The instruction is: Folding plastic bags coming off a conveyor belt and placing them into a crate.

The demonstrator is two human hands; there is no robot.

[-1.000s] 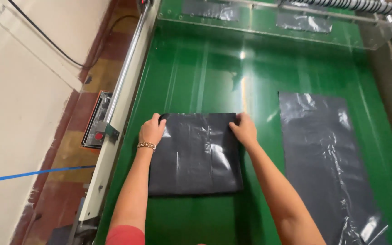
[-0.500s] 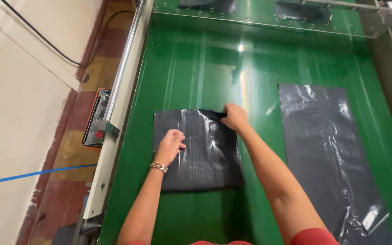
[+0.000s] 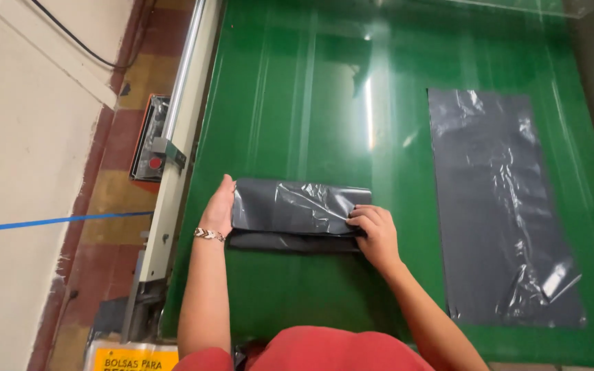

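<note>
The surface is a glossy green table [image 3: 297, 103]; left of it run a metal rail [image 3: 180, 103], an orange control box [image 3: 147, 148] and a tiled floor [image 3: 115, 199] crossed by a blue line [image 3: 42, 222]. My left hand [image 3: 218, 209], fingers straight and flat, presses the left end of the folded dark bag [image 3: 293, 214]. The bag's long axis runs left to right, near the table's front edge. My right hand [image 3: 375, 233] pinches its right end. Further right, apart, an unfolded bag [image 3: 503, 206] lies flat, long axis front to back.
</note>
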